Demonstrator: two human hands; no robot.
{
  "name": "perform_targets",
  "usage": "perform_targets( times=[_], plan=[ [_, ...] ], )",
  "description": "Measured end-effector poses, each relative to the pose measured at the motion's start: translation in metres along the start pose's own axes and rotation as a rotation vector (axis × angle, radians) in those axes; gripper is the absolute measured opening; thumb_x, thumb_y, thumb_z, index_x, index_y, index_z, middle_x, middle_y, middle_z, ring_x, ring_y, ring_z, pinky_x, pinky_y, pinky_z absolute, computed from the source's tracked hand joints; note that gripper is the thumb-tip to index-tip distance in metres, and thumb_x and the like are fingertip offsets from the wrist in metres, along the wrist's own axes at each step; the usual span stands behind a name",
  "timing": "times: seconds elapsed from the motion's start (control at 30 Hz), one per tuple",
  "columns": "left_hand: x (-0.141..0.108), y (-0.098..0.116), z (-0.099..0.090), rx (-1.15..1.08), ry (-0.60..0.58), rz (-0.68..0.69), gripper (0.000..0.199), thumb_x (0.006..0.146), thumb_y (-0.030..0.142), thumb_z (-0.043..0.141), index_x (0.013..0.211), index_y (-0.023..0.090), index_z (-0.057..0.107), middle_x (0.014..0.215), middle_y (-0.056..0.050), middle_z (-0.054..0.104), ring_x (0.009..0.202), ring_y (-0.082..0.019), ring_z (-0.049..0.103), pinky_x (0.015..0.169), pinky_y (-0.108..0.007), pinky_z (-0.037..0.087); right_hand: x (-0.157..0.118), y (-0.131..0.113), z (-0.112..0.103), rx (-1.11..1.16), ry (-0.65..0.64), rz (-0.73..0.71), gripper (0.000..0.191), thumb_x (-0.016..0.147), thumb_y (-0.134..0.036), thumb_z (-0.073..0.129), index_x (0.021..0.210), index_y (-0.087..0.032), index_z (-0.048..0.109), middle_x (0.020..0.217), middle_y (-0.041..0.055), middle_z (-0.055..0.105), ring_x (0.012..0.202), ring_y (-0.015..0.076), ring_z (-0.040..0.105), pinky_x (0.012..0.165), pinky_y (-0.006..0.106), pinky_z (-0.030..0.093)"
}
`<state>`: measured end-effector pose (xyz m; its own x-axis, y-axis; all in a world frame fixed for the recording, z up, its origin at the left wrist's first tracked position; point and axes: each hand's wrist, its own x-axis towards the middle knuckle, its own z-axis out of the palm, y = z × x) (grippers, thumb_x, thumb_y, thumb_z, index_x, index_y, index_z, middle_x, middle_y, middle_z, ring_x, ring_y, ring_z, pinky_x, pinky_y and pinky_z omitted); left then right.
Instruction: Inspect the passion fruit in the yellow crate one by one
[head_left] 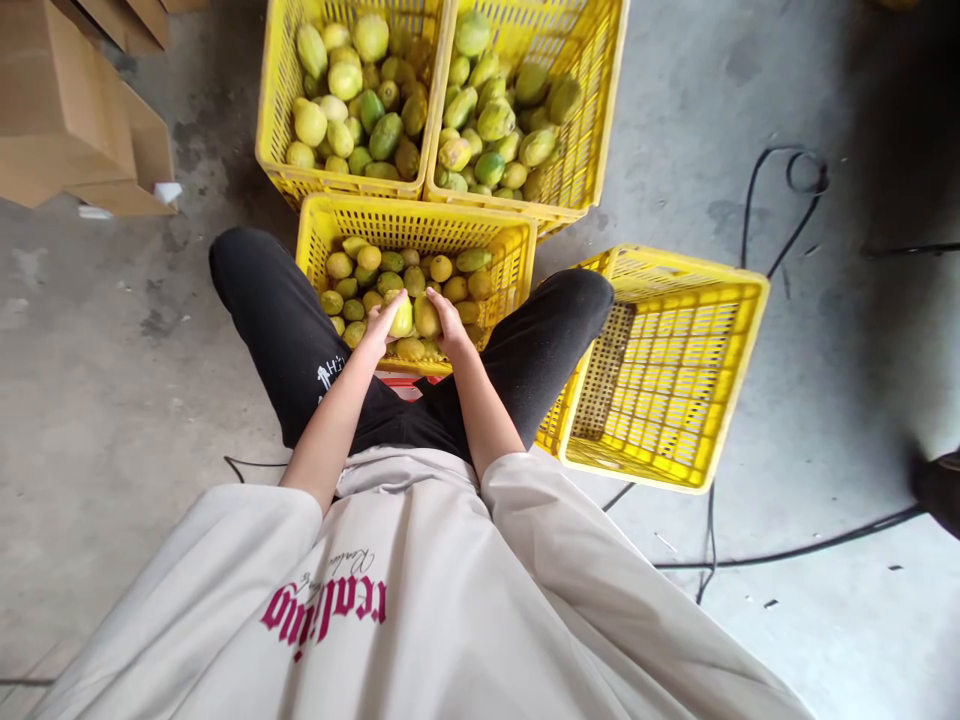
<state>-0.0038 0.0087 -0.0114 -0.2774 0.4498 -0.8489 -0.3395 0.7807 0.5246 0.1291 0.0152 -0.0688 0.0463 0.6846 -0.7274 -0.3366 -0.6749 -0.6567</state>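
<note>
My left hand is closed around a smooth yellow-green fruit. Beside it, my right hand grips a duller yellow fruit. The two held fruits are close together, above the near part of a yellow plastic crate between my knees. More yellow and green fruits of round and oval shapes lie in that crate under my hands. My fingers are partly hidden behind the fruits, with the thumbs showing on top.
Two larger yellow crates, one at left and one at right, hold more fruit just beyond. By my right knee stands another yellow crate without fruit. Cardboard boxes are at upper left. Black cables cross the concrete floor.
</note>
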Motion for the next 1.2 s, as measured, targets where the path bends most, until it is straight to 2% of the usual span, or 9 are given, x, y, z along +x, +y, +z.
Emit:
perform_targets(
  times=[0.13, 0.3, 0.43, 0.53, 0.63, 0.83, 1.0, 1.07, 1.2],
  plan=[
    [-0.010, 0.006, 0.001, -0.034, -0.028, -0.016, 0.028, 0.127, 0.031, 0.087, 0.147, 0.014, 0.079, 0.136, -0.015, 0.092, 0.143, -0.032, 0.088, 0.110, -0.032, 0.075, -0.010, -0.008, 0.002, 0.023, 0.004, 0.029, 0.046, 0.096, -0.065, 0.099, 0.115, -0.026, 0.083, 0.114, 0.0035, 0.085, 0.138, 0.0295, 0.085, 0.117, 0.042, 0.074],
    [-0.012, 0.006, 0.000, -0.095, -0.010, -0.041, 0.025, 0.132, 0.040, 0.077, 0.138, 0.016, 0.084, 0.125, -0.015, 0.092, 0.146, -0.033, 0.088, 0.111, -0.032, 0.078, -0.014, -0.013, 0.003, 0.021, 0.004, -0.002, 0.046, 0.095, -0.068, 0.098, 0.109, -0.027, 0.082, 0.116, 0.0022, 0.087, 0.142, 0.0284, 0.083, 0.122, 0.040, 0.071],
    [0.001, 0.000, -0.001, -0.131, 0.024, -0.056, 0.037, 0.127, 0.046, 0.084, 0.153, 0.019, 0.084, 0.139, -0.015, 0.093, 0.142, -0.033, 0.090, 0.107, -0.034, 0.080, -0.014, -0.017, 0.005, 0.048, 0.040, 0.043, 0.044, 0.105, -0.070, 0.094, 0.104, -0.028, 0.079, 0.110, 0.0011, 0.089, 0.142, 0.0294, 0.082, 0.126, 0.039, 0.069],
    [0.009, -0.002, -0.001, -0.158, -0.003, -0.103, 0.046, 0.131, 0.052, 0.077, 0.165, 0.021, 0.080, 0.148, -0.017, 0.091, 0.136, -0.031, 0.092, 0.104, -0.037, 0.081, -0.016, -0.019, 0.007, 0.064, 0.052, 0.084, 0.043, 0.114, -0.069, 0.085, 0.103, -0.028, 0.079, 0.108, 0.0027, 0.089, 0.139, 0.0303, 0.084, 0.125, 0.041, 0.071],
    [0.010, -0.003, 0.000, -0.134, -0.022, -0.104, 0.039, 0.134, 0.050, 0.071, 0.154, 0.020, 0.083, 0.137, -0.016, 0.092, 0.132, -0.030, 0.092, 0.103, -0.037, 0.081, -0.016, -0.020, 0.007, 0.072, 0.061, 0.114, 0.045, 0.115, -0.070, 0.084, 0.100, -0.028, 0.076, 0.107, 0.0031, 0.089, 0.133, 0.0291, 0.086, 0.123, 0.041, 0.073],
    [0.006, -0.006, 0.001, -0.081, -0.033, -0.026, 0.022, 0.125, 0.039, 0.091, 0.130, 0.019, 0.085, 0.118, -0.010, 0.091, 0.130, -0.028, 0.089, 0.104, -0.028, 0.076, -0.015, -0.018, 0.010, 0.144, 0.027, 0.081, 0.043, 0.118, -0.068, 0.086, 0.113, -0.025, 0.082, 0.106, 0.0021, 0.089, 0.130, 0.0254, 0.086, 0.122, 0.037, 0.070],
    [0.008, -0.005, 0.000, -0.144, -0.049, -0.093, 0.049, 0.123, 0.061, 0.091, 0.144, 0.017, 0.087, 0.124, -0.015, 0.092, 0.130, -0.033, 0.093, 0.104, -0.034, 0.081, -0.010, -0.014, 0.010, 0.124, 0.004, 0.085, 0.054, 0.107, -0.079, 0.095, 0.105, -0.027, 0.080, 0.101, 0.0040, 0.087, 0.120, 0.0276, 0.088, 0.111, 0.036, 0.075],
    [0.007, -0.003, 0.000, -0.181, -0.072, -0.127, 0.048, 0.128, 0.057, 0.083, 0.152, 0.016, 0.085, 0.129, -0.016, 0.092, 0.138, -0.034, 0.092, 0.106, -0.034, 0.081, -0.006, -0.012, 0.007, 0.114, -0.004, 0.070, 0.053, 0.102, -0.080, 0.099, 0.107, -0.029, 0.082, 0.108, 0.0051, 0.090, 0.124, 0.0294, 0.089, 0.110, 0.037, 0.076],
    [0.003, 0.001, 0.000, -0.263, -0.068, -0.141, 0.042, 0.132, 0.047, 0.074, 0.161, 0.018, 0.083, 0.140, -0.015, 0.092, 0.150, -0.033, 0.088, 0.110, -0.033, 0.081, 0.001, -0.004, -0.002, 0.038, -0.055, 0.025, 0.048, 0.113, -0.073, 0.087, 0.122, -0.026, 0.084, 0.116, 0.0063, 0.092, 0.142, 0.0319, 0.086, 0.120, 0.041, 0.073]
  ],
)
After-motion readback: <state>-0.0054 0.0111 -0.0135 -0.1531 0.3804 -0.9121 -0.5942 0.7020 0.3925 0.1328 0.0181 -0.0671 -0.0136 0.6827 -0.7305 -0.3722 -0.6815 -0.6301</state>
